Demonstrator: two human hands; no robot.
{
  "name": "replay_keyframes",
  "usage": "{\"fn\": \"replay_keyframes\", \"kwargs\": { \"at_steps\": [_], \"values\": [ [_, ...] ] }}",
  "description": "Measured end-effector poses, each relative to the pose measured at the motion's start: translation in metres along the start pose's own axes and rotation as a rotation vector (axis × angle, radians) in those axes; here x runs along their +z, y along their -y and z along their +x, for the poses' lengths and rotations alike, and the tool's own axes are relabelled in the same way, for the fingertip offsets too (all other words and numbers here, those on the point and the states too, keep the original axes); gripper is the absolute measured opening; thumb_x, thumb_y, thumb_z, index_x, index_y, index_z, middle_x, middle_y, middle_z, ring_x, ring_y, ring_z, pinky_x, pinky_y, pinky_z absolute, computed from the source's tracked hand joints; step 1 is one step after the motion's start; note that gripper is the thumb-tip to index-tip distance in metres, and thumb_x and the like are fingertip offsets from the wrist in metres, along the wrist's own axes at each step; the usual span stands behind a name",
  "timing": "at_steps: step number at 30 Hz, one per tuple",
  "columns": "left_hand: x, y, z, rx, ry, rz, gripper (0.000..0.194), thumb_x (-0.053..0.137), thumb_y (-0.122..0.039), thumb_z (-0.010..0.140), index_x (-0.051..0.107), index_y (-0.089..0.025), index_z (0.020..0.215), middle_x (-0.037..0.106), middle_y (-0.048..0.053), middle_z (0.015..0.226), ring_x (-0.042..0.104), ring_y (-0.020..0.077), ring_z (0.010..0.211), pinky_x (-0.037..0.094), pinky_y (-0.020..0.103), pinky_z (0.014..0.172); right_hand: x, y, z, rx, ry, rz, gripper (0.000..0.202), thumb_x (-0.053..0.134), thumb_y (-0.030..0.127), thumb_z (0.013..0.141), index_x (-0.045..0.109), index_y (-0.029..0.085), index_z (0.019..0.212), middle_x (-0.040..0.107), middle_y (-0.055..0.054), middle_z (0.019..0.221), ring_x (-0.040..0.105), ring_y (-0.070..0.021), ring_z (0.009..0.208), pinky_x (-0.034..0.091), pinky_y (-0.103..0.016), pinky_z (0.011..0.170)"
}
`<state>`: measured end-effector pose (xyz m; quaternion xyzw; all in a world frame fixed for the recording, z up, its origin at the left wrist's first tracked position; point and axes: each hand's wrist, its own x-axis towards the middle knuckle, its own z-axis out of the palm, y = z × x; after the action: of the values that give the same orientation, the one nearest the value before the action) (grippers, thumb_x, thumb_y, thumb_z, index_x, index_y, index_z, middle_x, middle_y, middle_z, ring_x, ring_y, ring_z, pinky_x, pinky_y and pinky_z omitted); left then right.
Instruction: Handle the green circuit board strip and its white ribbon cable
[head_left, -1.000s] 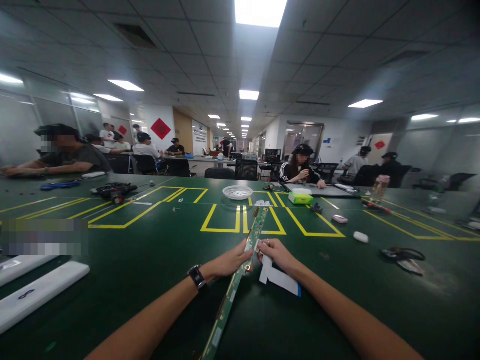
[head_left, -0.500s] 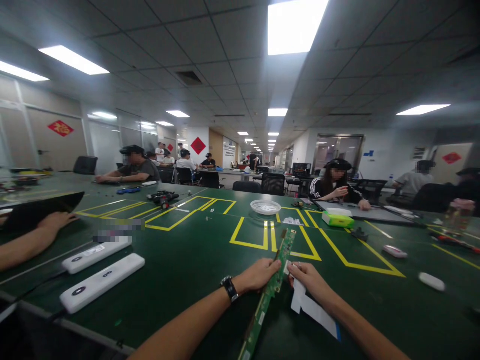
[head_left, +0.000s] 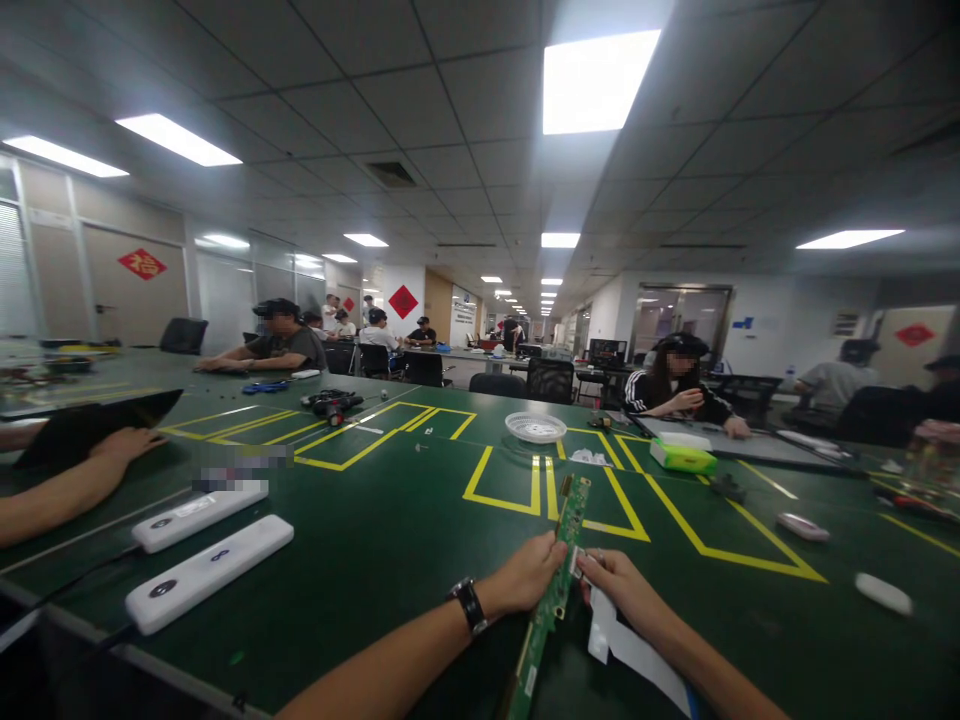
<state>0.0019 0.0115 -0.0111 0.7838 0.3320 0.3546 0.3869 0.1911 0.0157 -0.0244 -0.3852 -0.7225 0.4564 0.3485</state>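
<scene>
A long, narrow green circuit board [head_left: 574, 515] slants upward over the front of the table, its lower end cut off by the frame's bottom edge. My left hand [head_left: 529, 572] is closed around its left edge, with a dark watch on that wrist. My right hand [head_left: 619, 585] pinches the end of a white flat ribbon cable [head_left: 637, 648] at the board's right edge. The cable bends and hangs below my right hand, with a blue tip low in the frame. Whether the cable end sits in a connector is hidden by my fingers.
White power strips [head_left: 210, 575] lie at the left, near a co-worker's hand [head_left: 124, 450] on a dark panel. Ahead stand a white round basket [head_left: 535, 428] and a green tissue pack [head_left: 684, 455]. Yellow tape marks the green table [head_left: 360, 590]. Another person [head_left: 675, 385] sits across at the right.
The view has tilted slightly upward, so the scene sits lower in the frame. Both hands keep their hold on the board and the cable, with little visible change.
</scene>
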Motion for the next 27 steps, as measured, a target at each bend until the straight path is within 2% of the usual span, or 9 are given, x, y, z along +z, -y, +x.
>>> {"fn": "replay_keyframes", "kwargs": {
  "at_steps": [6,10,13,16,19,22,24,27],
  "values": [
    [-0.001,-0.001,-0.001,0.002,0.051,-0.075,0.051,0.029,-0.059,0.092,0.055,-0.016,0.094,0.06,0.005,0.087,0.054,0.0155,0.074,0.043,0.026,0.068,-0.002,0.002,-0.001,0.038,0.046,0.04,0.056,0.051,0.07,0.077,0.056,0.016,0.064,0.054,0.0,0.056,0.045,-0.0123,0.05,0.033,-0.025,0.053],
    [-0.006,0.005,0.001,-0.019,0.028,-0.011,0.054,0.027,-0.06,0.092,0.057,-0.015,0.088,0.06,0.004,0.082,0.052,0.0151,0.069,0.041,0.026,0.065,-0.005,0.003,0.0,0.015,0.039,-0.043,0.054,0.049,0.066,0.081,0.056,0.016,0.064,0.054,0.0,0.058,0.045,-0.0123,0.052,0.032,-0.025,0.053],
    [-0.015,0.012,0.004,-0.043,-0.102,0.09,0.055,0.022,-0.055,0.094,0.059,-0.015,0.083,0.059,0.004,0.078,0.052,0.016,0.07,0.04,0.027,0.066,-0.012,0.002,0.001,0.007,-0.065,-0.218,0.05,0.047,0.061,0.084,0.057,0.016,0.065,0.056,0.0,0.062,0.048,-0.0145,0.058,0.033,-0.026,0.055],
    [-0.028,0.019,0.007,-0.003,-0.244,0.258,0.048,0.026,-0.046,0.096,0.06,-0.016,0.081,0.06,0.006,0.084,0.052,0.018,0.082,0.038,0.029,0.077,-0.027,-0.003,0.001,0.028,-0.255,-0.46,0.047,0.044,0.057,0.086,0.059,0.017,0.066,0.061,-0.003,0.068,0.055,-0.0197,0.068,0.037,-0.029,0.062],
    [-0.04,0.025,0.009,-0.022,-0.315,0.417,0.043,0.028,-0.04,0.096,0.06,-0.016,0.081,0.06,0.007,0.086,0.05,0.0189,0.086,0.037,0.03,0.081,-0.047,-0.014,-0.002,0.093,-0.362,-0.693,0.047,0.038,0.053,0.089,0.063,0.018,0.071,0.064,-0.008,0.077,0.058,-0.0245,0.077,0.039,-0.033,0.068],
    [-0.049,0.027,0.009,-0.041,-0.362,0.49,0.038,0.031,-0.037,0.096,0.061,-0.016,0.087,0.06,0.008,0.092,0.049,0.0195,0.09,0.036,0.032,0.084,-0.063,-0.021,-0.005,0.098,-0.424,-0.907,0.04,0.041,0.049,0.088,0.064,0.018,0.076,0.064,-0.012,0.085,0.058,-0.0283,0.086,0.041,-0.037,0.075],
    [-0.051,0.026,0.008,-0.039,-0.385,0.52,0.035,0.033,-0.035,0.096,0.061,-0.015,0.091,0.06,0.008,0.095,0.049,0.02,0.092,0.035,0.032,0.086,-0.068,-0.02,-0.008,0.041,-0.409,-0.964,0.031,0.045,0.043,0.086,0.064,0.018,0.084,0.063,-0.012,0.091,0.057,-0.0279,0.09,0.042,-0.037,0.079],
    [-0.05,0.024,0.006,-0.005,-0.393,0.563,0.031,0.036,-0.033,0.095,0.061,-0.015,0.093,0.059,0.008,0.097,0.048,0.0205,0.094,0.035,0.033,0.088,-0.064,-0.013,-0.011,-0.09,-0.21,-0.933,0.023,0.044,0.035,0.088,0.062,0.02,0.086,0.062,-0.009,0.093,0.057,-0.0232,0.088,0.043,-0.034,0.079]
  ]
}}
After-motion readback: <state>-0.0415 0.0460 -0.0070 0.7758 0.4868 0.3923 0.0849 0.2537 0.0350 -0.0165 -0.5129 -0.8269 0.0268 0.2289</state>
